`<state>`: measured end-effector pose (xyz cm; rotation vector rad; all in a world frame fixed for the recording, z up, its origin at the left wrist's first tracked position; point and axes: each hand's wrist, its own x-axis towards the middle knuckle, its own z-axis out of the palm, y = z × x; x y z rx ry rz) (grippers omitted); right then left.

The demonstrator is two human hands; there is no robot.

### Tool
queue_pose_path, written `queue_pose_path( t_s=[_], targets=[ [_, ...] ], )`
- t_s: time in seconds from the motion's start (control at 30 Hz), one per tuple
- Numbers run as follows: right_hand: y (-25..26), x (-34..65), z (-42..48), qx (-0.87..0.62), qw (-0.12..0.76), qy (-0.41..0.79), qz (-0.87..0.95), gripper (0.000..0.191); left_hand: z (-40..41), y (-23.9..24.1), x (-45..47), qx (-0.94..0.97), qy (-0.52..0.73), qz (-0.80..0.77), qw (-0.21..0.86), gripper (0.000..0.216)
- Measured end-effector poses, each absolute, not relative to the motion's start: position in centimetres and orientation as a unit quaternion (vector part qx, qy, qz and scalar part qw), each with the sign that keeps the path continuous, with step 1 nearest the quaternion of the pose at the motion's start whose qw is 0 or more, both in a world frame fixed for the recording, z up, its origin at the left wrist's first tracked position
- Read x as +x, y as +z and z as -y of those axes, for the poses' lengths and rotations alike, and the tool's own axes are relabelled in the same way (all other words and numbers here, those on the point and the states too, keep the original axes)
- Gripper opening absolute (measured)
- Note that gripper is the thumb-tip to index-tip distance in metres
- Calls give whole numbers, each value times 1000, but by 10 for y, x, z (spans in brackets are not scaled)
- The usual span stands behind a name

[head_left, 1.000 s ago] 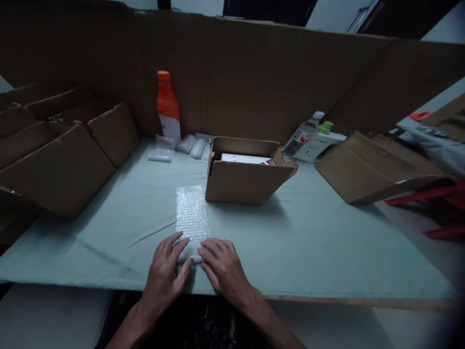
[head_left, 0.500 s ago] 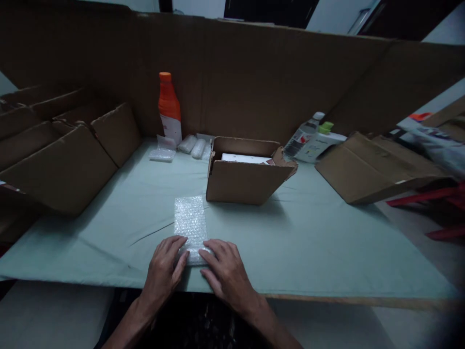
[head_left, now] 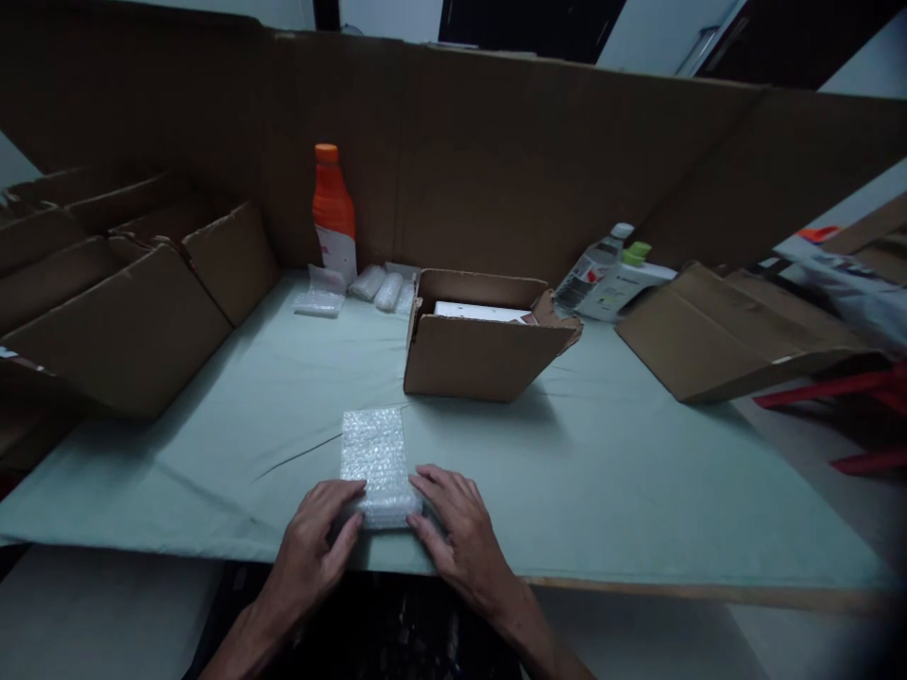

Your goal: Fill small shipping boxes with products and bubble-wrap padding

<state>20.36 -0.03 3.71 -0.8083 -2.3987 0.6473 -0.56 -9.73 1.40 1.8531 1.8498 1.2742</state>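
Note:
A sheet of clear bubble wrap [head_left: 375, 444] lies flat on the table close to its front edge. The near end is folded or rolled into a thicker bundle; whatever is inside cannot be made out. My left hand [head_left: 316, 534] grips the left end of that bundle between thumb and fingers. At the right end, my right hand [head_left: 464, 538] has its thumb and fingers about the wrap in the same way. Beyond the sheet stands a small open cardboard box [head_left: 474, 359] with a white flat item [head_left: 482, 311] inside.
Large cardboard boxes [head_left: 162, 321] stand at the left, another carton [head_left: 737, 331] at the right. Along the back are an orange bottle [head_left: 333, 208], several bubble-wrapped bundles [head_left: 368, 282], a clear bottle [head_left: 591, 269] and a white container [head_left: 624, 291]. A cardboard wall [head_left: 496, 161] closes the rear.
The near roll of bubble wrap has thickened slightly and the flat part is shorter, its far edge now closer to me. My hands have shifted a little apart.

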Motion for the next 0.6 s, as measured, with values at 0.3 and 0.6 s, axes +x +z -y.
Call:
queue_pose_path(
  t_s=[0.3, 0.6],
  targets=[
    [27, 180, -1, -262, 210, 188, 923, 39, 76, 6, -10, 595, 426, -680, 52, 25],
    [40, 182, -1, -271, 213, 309, 886, 25, 104, 19, -5, 606, 439, -655, 102, 31]
  ],
)
